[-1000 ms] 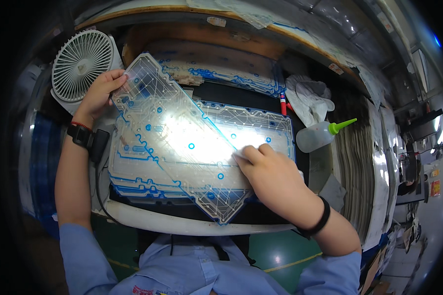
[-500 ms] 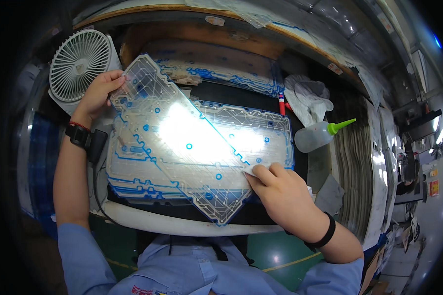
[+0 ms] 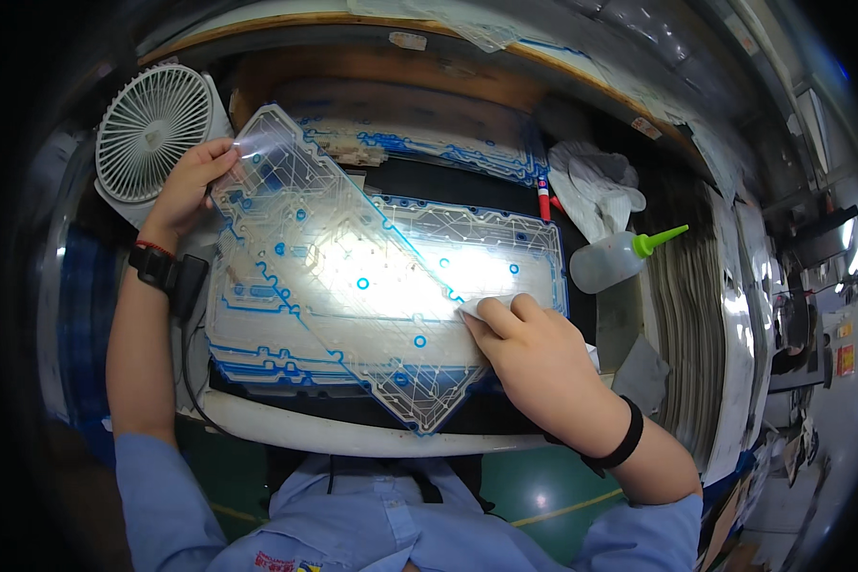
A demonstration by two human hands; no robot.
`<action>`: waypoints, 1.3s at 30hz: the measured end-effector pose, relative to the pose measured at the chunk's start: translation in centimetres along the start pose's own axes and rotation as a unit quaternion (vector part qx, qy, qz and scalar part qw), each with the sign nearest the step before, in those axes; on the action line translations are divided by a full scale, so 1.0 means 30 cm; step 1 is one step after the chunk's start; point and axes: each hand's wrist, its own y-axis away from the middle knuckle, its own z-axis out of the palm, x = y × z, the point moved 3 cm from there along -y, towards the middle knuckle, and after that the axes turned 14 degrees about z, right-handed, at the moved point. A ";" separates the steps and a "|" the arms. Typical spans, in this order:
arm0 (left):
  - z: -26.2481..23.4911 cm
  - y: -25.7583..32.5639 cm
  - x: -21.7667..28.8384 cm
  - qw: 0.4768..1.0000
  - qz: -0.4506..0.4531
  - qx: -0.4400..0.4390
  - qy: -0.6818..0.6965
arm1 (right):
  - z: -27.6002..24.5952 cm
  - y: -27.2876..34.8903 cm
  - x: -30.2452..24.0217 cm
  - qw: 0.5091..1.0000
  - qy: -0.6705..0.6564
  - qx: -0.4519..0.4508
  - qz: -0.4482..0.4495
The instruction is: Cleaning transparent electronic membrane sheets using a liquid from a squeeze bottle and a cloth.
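My left hand pinches the upper left corner of a clear circuit film with pale traces and blue edging. The film lies slanted from upper left to lower right across a stack of similar films, its lowest corner reaching toward the bench's front edge. On the film's right long edge, my right hand is closed with fingertips bent down. A small white piece, seemingly a wipe, shows under those fingers. Glare hides part of the film's middle.
A white fan stands at the far left. More blue-edged films lie at the back. On the right are a red marker, a grey-white cloth, a squeeze bottle with a green nozzle, and tall stacked sheets.
My right hand has slid slightly up and left along the film's edge with the white piece. The left hand keeps its hold on the corner, and the film has barely shifted.
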 end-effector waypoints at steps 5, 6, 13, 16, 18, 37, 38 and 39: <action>-0.016 -0.001 -0.004 1.000 -0.003 0.019 0.011 | 0.042 -0.128 -0.022 0.998 -0.014 0.048 -0.030; -0.014 -0.006 -0.006 1.000 -0.001 0.016 0.011 | 0.056 -0.163 -0.026 0.997 -0.022 0.070 -0.033; -0.014 -0.001 -0.001 1.000 -0.003 0.018 0.006 | 0.105 -0.248 -0.040 0.995 -0.035 0.080 -0.041; -0.015 0.009 0.002 1.000 -0.007 0.025 0.004 | 0.038 -0.106 -0.030 0.999 -0.023 0.032 -0.023; -0.003 -0.004 -0.001 1.000 -0.012 0.025 -0.015 | 0.015 0.002 -0.002 0.999 -0.014 0.028 0.006; -0.017 0.003 -0.005 1.000 0.000 0.031 -0.004 | -0.007 0.129 0.005 0.999 0.014 -0.036 0.013; -0.020 -0.002 -0.009 1.000 0.001 0.028 -0.003 | -0.009 0.128 0.004 0.999 0.009 -0.050 0.016; -0.022 -0.004 -0.012 1.000 0.003 0.025 -0.003 | -0.009 0.119 0.004 0.998 0.004 -0.065 0.019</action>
